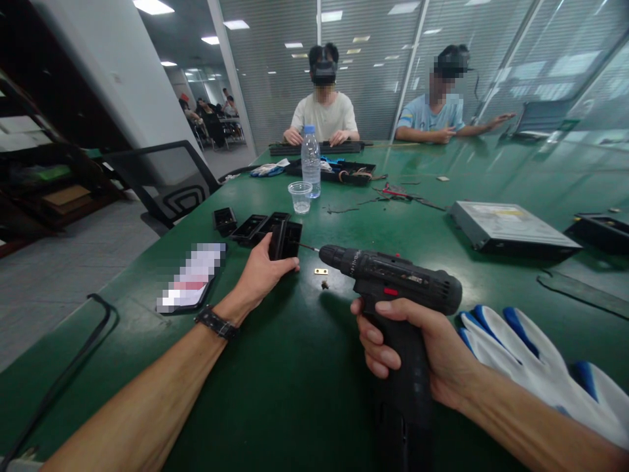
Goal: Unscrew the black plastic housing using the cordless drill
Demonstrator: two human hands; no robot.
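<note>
My right hand (407,341) is wrapped round the grip of a black cordless drill (393,275), whose bit points left. In my left hand (268,265) is a black plastic part (279,240), held between thumb and fingers. The bit's thin tip reaches the right side of that part; whether it sits in a screw I cannot tell. Below the chuck, a small brass-coloured plate (321,271) with two holes lies on the table, with a few tiny dark pieces (325,285), perhaps screws, beside it. Several black open boxes (249,227) stand just beyond my left hand.
A phone (194,278) lies left of my left hand. White-and-blue gloves (531,354) rest by my right forearm. Beyond are a plastic cup (300,198), a water bottle (310,164), a metal drive-like box (511,226) and loose wires (398,192). Two people sit across the green table (275,393).
</note>
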